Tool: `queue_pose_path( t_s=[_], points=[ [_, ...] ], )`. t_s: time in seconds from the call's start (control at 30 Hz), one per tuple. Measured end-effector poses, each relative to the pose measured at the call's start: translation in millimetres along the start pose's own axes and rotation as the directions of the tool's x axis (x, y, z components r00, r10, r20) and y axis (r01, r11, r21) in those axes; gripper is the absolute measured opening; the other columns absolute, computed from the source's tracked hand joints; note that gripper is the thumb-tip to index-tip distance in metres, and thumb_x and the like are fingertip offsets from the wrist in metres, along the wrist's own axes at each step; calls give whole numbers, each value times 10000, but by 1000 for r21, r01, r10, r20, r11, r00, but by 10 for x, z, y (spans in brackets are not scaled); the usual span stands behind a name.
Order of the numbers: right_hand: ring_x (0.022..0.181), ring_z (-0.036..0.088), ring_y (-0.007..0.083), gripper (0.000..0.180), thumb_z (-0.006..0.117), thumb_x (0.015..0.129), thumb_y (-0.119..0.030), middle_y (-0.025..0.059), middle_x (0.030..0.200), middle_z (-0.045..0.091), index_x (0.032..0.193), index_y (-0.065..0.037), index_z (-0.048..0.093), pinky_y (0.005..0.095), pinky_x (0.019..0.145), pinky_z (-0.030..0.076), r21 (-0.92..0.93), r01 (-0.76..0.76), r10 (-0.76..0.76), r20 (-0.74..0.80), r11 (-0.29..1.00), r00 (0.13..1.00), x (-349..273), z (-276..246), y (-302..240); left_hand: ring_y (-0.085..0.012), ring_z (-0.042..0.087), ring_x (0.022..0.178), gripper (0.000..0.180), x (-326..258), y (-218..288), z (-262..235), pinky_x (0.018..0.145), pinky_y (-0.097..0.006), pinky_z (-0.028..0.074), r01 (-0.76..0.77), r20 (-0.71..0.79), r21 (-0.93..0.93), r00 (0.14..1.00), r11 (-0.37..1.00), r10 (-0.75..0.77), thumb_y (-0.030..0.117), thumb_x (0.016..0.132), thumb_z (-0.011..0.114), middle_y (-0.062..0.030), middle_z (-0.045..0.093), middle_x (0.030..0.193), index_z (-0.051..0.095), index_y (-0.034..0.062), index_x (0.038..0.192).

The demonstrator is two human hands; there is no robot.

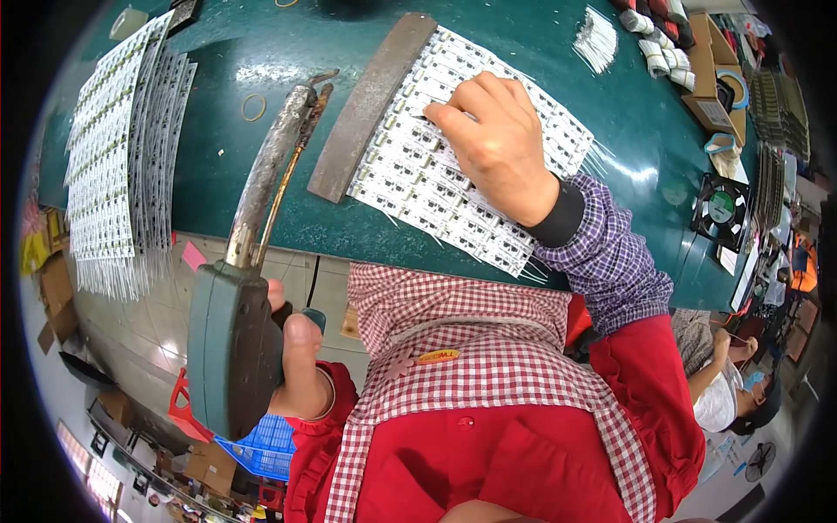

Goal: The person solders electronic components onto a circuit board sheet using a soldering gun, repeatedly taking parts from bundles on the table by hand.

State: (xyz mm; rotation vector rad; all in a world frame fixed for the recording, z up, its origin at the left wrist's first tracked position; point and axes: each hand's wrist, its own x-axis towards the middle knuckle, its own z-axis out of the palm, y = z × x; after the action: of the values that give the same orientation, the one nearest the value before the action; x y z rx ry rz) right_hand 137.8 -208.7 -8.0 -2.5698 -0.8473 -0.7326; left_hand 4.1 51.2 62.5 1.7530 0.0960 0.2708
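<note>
My left hand (301, 362) is closed round the dark green handle of a soldering gun (231, 340). Its long, stained metal barrel points up and away over the table edge, with a thin feed tube alongside and the tip near a metal bar. That flat grey bar (370, 113) lies along the left edge of a white circuit board panel (418, 174) covered in rows of small dark parts. Over the panel's middle is my right hand (497, 139), thumb and fingers pinched together at the board; what they hold is too small to make out. Thin white wires stick out from the panel's edges.
A stack of similar panels with white wires (131, 166) stands at the left table edge. A rubber band (254, 107), a bunch of white wires (596, 40), a cardboard box (711, 83) and a black fan (722, 209) rest on the green table (288, 222). Another person (728, 383) sits at right.
</note>
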Motion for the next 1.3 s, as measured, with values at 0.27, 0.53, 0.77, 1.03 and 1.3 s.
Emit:
queue_pose_path(
  t_s=[0.27, 0.53, 0.77, 1.03, 1.3],
  points=[
    [806, 525, 216, 143, 637, 710, -41, 33, 808, 524, 849, -68, 654, 353, 756, 421, 54, -46, 47, -28, 998, 998, -12, -30, -90, -91, 530, 546, 472, -82, -380, 250, 477, -219, 411, 82, -90, 11, 993, 997, -81, -109, 847, 634, -194, 690, 1116, 542, -77, 1309],
    [808, 525, 218, 150, 643, 701, -48, 35, 805, 513, 850, -68, 634, 349, 747, 423, 44, -38, 38, 1, 998, 999, 0, -13, -98, -153, 677, 855, 315, -20, -335, 359, 744, -285, 530, 237, -37, -18, 971, 971, -238, -9, 805, 799, -116, 727, 1008, 689, -60, 1095],
    [804, 528, 210, 137, 648, 700, -47, 26, 802, 515, 833, -76, 634, 339, 748, 424, 53, -31, 30, 25, 998, 999, 7, -11, -100, -134, 662, 748, 243, -6, -379, 387, 657, -271, 511, 248, -13, 14, 969, 969, -247, 14, 798, 803, -87, 726, 896, 703, -45, 1011],
    [805, 531, 207, 136, 641, 712, -54, 21, 791, 515, 845, -81, 652, 338, 757, 424, 75, -35, 34, 17, 997, 999, -2, -7, -93, -125, 647, 732, 225, 20, -375, 418, 642, -275, 501, 248, -13, 23, 969, 969, -247, 7, 796, 794, -84, 719, 878, 703, -42, 996],
    [812, 536, 207, 131, 626, 730, -65, 21, 801, 523, 856, -83, 655, 338, 765, 425, 94, -29, 28, 6, 995, 1000, -5, -1, -89, -127, 648, 732, 218, 16, -393, 405, 641, -275, 499, 246, -10, 40, 969, 968, -246, 8, 797, 791, -83, 718, 876, 704, -43, 990]
  ],
)
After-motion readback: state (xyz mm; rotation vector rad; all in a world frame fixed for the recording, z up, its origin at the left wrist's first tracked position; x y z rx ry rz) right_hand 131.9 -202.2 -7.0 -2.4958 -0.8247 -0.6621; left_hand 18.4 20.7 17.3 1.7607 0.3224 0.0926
